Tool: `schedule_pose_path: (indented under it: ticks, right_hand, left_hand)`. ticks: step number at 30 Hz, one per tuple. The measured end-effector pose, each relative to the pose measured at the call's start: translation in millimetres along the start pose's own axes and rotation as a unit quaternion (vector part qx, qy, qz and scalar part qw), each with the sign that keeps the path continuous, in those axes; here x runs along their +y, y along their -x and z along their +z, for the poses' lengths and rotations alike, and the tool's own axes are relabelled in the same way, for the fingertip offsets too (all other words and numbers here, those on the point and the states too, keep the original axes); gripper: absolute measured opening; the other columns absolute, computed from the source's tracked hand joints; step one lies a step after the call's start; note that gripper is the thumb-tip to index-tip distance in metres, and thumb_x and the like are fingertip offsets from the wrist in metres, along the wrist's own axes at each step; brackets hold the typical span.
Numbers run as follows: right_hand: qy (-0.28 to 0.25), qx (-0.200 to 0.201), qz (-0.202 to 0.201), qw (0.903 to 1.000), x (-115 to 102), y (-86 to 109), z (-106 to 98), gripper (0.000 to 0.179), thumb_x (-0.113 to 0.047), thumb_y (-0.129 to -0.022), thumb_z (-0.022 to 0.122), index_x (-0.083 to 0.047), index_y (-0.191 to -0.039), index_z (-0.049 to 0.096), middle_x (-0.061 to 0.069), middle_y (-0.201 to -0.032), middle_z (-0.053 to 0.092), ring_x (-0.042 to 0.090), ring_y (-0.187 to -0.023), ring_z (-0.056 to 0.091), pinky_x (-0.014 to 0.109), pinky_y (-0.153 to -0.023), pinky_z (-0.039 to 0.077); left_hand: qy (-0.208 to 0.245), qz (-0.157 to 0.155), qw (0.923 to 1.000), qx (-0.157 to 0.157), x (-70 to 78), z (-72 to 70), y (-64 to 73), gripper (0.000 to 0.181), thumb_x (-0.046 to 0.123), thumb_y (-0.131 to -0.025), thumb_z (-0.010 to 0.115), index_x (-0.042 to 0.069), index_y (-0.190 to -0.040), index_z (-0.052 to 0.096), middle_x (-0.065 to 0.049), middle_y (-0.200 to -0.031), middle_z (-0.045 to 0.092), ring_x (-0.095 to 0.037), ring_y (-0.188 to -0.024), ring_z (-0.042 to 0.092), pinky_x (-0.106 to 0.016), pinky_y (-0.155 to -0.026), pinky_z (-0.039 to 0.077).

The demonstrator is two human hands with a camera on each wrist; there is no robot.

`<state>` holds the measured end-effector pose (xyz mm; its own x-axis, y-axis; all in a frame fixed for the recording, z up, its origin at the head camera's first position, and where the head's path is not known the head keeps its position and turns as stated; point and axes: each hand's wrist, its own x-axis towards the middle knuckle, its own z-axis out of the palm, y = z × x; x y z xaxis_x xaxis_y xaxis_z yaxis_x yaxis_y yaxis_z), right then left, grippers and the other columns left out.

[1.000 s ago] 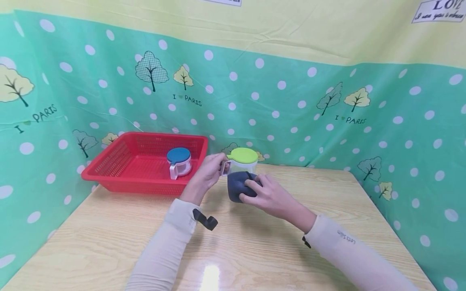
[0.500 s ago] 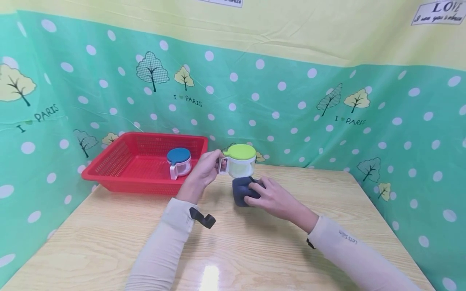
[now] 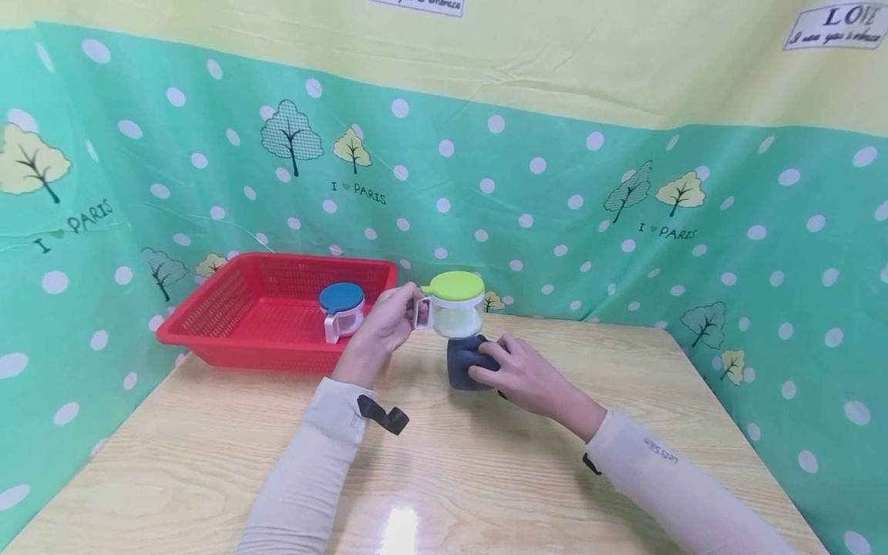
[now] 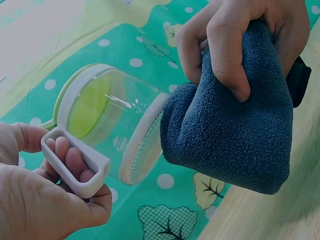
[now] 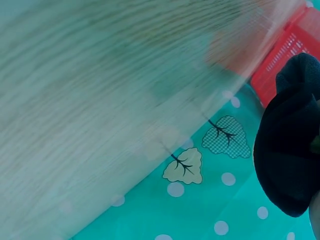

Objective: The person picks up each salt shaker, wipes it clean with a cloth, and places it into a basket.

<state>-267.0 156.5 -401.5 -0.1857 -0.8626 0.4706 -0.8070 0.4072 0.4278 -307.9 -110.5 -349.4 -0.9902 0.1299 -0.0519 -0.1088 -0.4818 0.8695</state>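
My left hand point(image 3: 390, 317) grips the white handle of a clear jar point(image 4: 132, 112) with a lime-green lid point(image 3: 454, 286), held up above the table. In the left wrist view the fingers pass through the handle loop and the thumb lies near the lid's tab. My right hand point(image 3: 525, 376) pinches a folded dark blue cloth point(image 4: 235, 130), its fingers curled over the top. The cloth is right beside the jar's base; whether they touch I cannot tell. At the right edge of the right wrist view the cloth point(image 5: 290, 145) looks nearly black, and most of that hand is hidden.
A red plastic basket point(image 3: 208, 324) stands at the back left of the wooden table point(image 3: 444, 470). Inside it, on the right, sits a similar jar with a blue lid point(image 3: 341, 297). A green polka-dot curtain point(image 3: 527, 193) hangs behind the table.
The jar has risen and shifted slightly left in my left hand. My right hand with the cloth has moved a little right, and more of the jar's body now shows above the cloth.
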Motion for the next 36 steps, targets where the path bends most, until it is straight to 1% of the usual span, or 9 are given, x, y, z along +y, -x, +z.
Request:
schedule_pose_path:
  ticks: [5, 12, 20, 25, 36]
  right_hand:
    - [-0.011, 0.001, 0.017, 0.9998, 3.7, 1.0, -0.4, 0.052, -0.003, -0.072, 0.086, -0.022, -0.114, 0.062, 0.013, -0.111, 0.061, 0.029, -0.083, 0.054, 0.038, -0.066, 0.052]
    - [-0.019, 0.010, 0.043, 0.9989, 6.9, 2.4, 0.9, 0.051, 0.000, -0.073, 0.085, -0.020, -0.114, 0.062, 0.014, -0.112, 0.062, 0.030, -0.084, 0.056, 0.038, -0.068, 0.055]
    - [-0.026, 0.036, 0.056, 0.9975, 9.8, 4.2, 5.6, 0.045, 0.003, -0.075, 0.081, -0.017, -0.112, 0.064, 0.017, -0.110, 0.062, 0.033, -0.083, 0.057, 0.041, -0.068, 0.056]
    - [-0.032, 0.049, 0.065, 0.9961, 13.0, 5.4, 7.9, 0.045, 0.003, -0.074, 0.081, -0.017, -0.112, 0.064, 0.017, -0.111, 0.062, 0.034, -0.085, 0.057, 0.043, -0.069, 0.056]
    - [-0.037, 0.052, 0.081, 0.9947, 19.8, 8.7, 12.7, 0.045, 0.004, -0.076, 0.080, -0.017, -0.112, 0.064, 0.018, -0.112, 0.062, 0.037, -0.088, 0.058, 0.046, -0.069, 0.057]
  left_hand:
    - [0.004, -0.006, 1.0000, -0.001, 0.9, 1.1, 0.1, 0.024, 0.000, -0.089, 0.047, 0.007, -0.068, 0.058, -0.005, -0.075, 0.048, -0.013, -0.064, 0.047, -0.022, -0.064, 0.043]
    - [0.016, -0.015, 0.9998, 0.000, 2.1, 2.3, 1.9, 0.022, 0.000, -0.090, 0.046, 0.006, -0.070, 0.055, -0.005, -0.078, 0.047, -0.013, -0.064, 0.047, -0.021, -0.063, 0.043]
    - [0.027, -0.022, 0.9994, -0.003, 2.8, 2.5, 1.7, 0.020, 0.000, -0.090, 0.046, 0.005, -0.072, 0.054, -0.006, -0.081, 0.045, -0.013, -0.065, 0.046, -0.020, -0.062, 0.042]
    - [0.031, -0.023, 0.9992, -0.008, 3.9, 2.7, 2.2, 0.020, 0.001, -0.090, 0.046, 0.005, -0.072, 0.054, -0.006, -0.081, 0.044, -0.014, -0.066, 0.047, -0.021, -0.063, 0.043]
    - [0.021, -0.027, 0.9994, -0.011, 3.3, 1.8, 2.4, 0.019, 0.002, -0.091, 0.046, 0.004, -0.074, 0.054, -0.008, -0.084, 0.045, -0.015, -0.067, 0.047, -0.022, -0.064, 0.044]
